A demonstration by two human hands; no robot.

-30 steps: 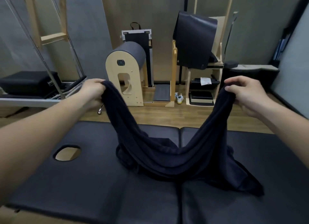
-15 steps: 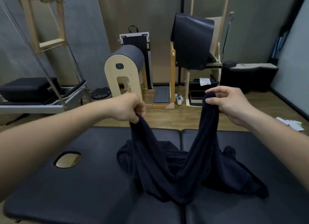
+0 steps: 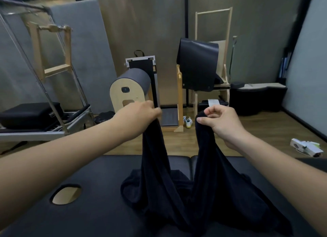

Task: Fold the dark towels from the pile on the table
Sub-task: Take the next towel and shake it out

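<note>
- Black padded vinyl covers the table, which has a seam down its middle and an oval face hole at its left.
- 1 dark towel is lifted above the table, its lower part slumped on the vinyl among the dark pile; where the two meet I cannot tell.
- Left hand is clenched on 1 upper corner; right hand pinches the other between thumb and fingers, the 2 hands near each other.
- Wooden floor runs behind, with an arched wooden barrel, a wooden ladder frame, grey walls and white shoes.
</note>
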